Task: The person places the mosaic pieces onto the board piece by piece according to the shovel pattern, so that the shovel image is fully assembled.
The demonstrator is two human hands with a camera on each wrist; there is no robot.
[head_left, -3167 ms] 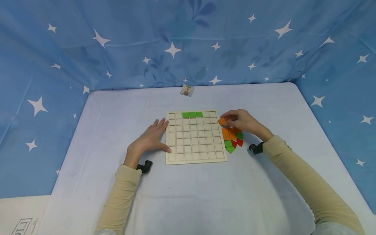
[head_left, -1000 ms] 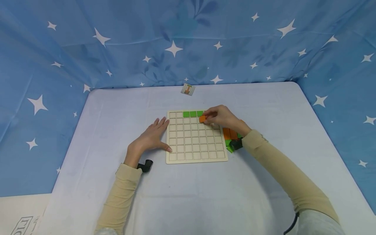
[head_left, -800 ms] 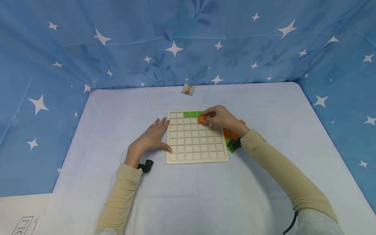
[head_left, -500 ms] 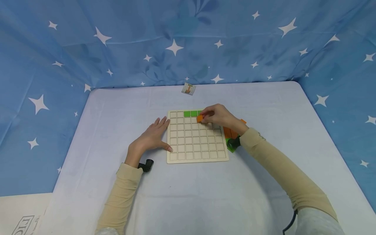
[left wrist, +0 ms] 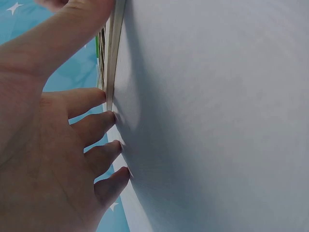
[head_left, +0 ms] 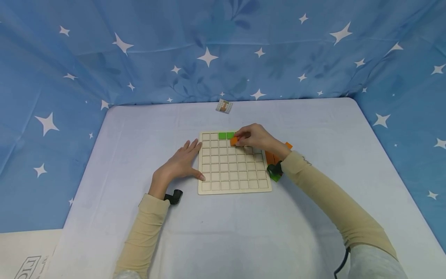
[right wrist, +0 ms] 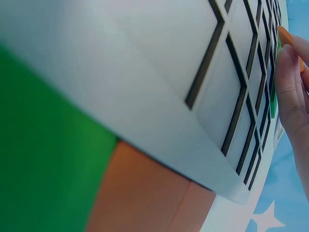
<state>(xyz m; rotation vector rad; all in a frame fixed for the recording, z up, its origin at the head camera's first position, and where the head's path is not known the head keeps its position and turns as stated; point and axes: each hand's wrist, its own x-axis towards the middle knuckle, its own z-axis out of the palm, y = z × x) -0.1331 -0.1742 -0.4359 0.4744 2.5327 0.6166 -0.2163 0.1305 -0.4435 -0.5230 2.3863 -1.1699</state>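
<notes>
A square wooden grid board [head_left: 224, 164] lies on the white table, with green square tiles [head_left: 222, 136] in its far row. My right hand [head_left: 256, 136] pinches an orange tile [head_left: 234, 141] over the second row from the far edge; in the right wrist view the tile [right wrist: 285, 36] sticks out from between thumb and finger. Whether that tile touches the board I cannot tell. At the board's left edge my left hand [head_left: 179, 161] rests with fingers spread, thumb on the near left corner area. In the left wrist view the fingertips [left wrist: 112, 118] touch the board's side.
Orange tiles [head_left: 271, 158] and green tiles [head_left: 275, 178] lie against the board's right side, partly hidden by the right wrist camera [head_left: 275, 168]. A small patterned card [head_left: 224, 106] lies near the table's far edge. A blue star-printed curtain [head_left: 167, 50] stands behind.
My right hand has carried the orange tile from beside the pile leftward over the board, then slightly further left, now covering one green tile. The left hand has stayed at the board's edge.
</notes>
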